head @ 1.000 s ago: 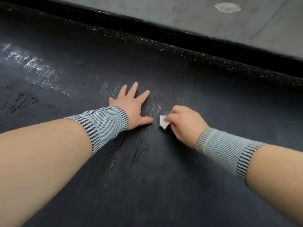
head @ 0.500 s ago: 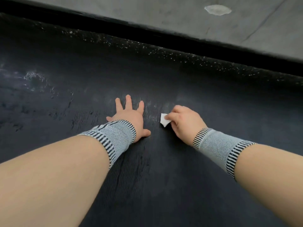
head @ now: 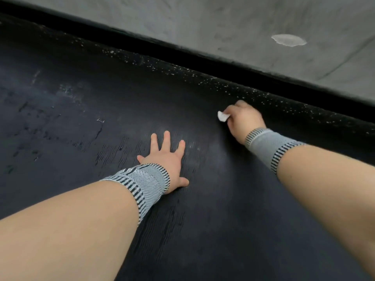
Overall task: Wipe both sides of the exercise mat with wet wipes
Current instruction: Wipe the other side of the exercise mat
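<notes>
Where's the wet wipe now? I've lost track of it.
Head view, upper right: the wet wipe is pinched in the right hand near the mat's far edge.

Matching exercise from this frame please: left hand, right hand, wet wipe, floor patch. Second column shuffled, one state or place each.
Things:
1. left hand
2. right hand
3. wet wipe
4. pale patch

States or places:
A. small, white, bunched, sticking out of a fist
B. on the grey floor beyond the mat's far edge
C. flat on the black mat, fingers spread
D. curled, near the mat's speckled far edge

Pairs: 1-C, 2-D, 3-A, 4-B
</notes>
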